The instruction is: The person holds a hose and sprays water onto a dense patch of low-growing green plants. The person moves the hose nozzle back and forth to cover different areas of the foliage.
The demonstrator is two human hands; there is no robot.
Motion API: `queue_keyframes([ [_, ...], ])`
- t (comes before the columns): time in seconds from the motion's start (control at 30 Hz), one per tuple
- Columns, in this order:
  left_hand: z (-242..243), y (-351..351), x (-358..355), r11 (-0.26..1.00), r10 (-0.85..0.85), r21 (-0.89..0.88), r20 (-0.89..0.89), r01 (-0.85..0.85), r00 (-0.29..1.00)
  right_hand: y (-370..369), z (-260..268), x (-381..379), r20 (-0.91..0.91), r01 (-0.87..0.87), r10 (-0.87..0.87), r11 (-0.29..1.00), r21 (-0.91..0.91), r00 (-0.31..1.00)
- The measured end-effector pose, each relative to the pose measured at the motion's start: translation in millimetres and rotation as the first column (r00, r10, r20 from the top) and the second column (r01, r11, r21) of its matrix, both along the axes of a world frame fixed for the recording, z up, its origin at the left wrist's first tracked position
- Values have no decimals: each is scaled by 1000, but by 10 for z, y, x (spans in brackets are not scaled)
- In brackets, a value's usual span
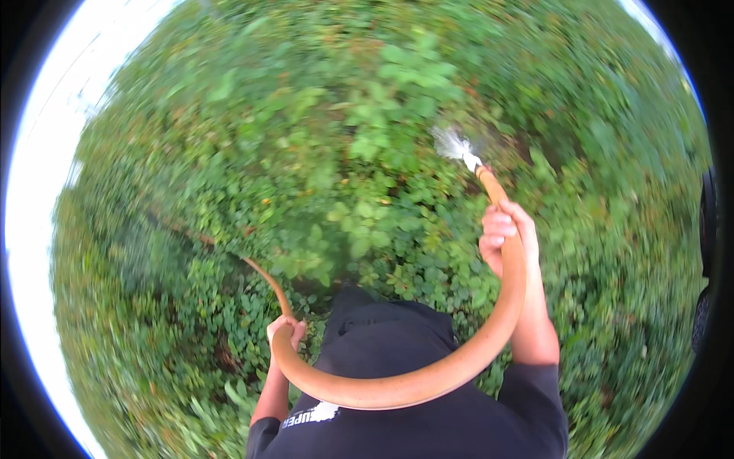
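A thick orange-tan hose [395, 390] bends in a wide loop in front of my chest. My right hand [507, 232] grips it a little below its outlet end, fingers wrapped around it. Water [456, 146] sprays out of that end, up and to the left over the leaves. My left hand [287, 330] holds the hose lower down on the left, near my hip. Beyond that hand the hose runs down into the foliage, where leaves hide part of it.
Dense low green leafy plants [361, 224] surround me on all sides, blurred towards the rim. My dark trousers [384, 327] reach down into the leaves, which hide my feet. Dark objects I cannot identify [708, 224] show at the far right edge.
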State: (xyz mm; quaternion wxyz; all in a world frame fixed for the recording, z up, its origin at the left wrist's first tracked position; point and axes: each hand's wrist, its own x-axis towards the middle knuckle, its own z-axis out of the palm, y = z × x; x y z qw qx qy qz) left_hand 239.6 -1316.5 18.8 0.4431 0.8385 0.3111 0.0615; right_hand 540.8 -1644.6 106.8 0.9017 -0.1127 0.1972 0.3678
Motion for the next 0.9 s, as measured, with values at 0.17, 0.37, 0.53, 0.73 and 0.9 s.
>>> queue_keyframes([
  [0.17, -163, -16, -271, 975, 211, -113, 177, -193, 961, 753, -55, -18, 33, -290, 288, 941, 173, 957],
  [0.37, -433, -49, -519, 910, 414, -115, 237, -398, 879, 1721, -10, 131, 216, -521, 477, 806, 280, 852],
  [0.53, -740, -175, -670, 847, 530, -148, 298, -510, 794, 2550, 201, 203, 381, -668, 566, 705, 236, 732],
  [0.73, -1000, -299, -690, 777, 626, -211, 355, -593, 694, 3278, 441, 199, 492, -767, 621, 619, 168, 609],
  [0.9, -1157, -328, -677, 707, 704, -289, 371, -645, 605, 3783, 624, 117, 574, -802, 623, 587, 107, 532],
])
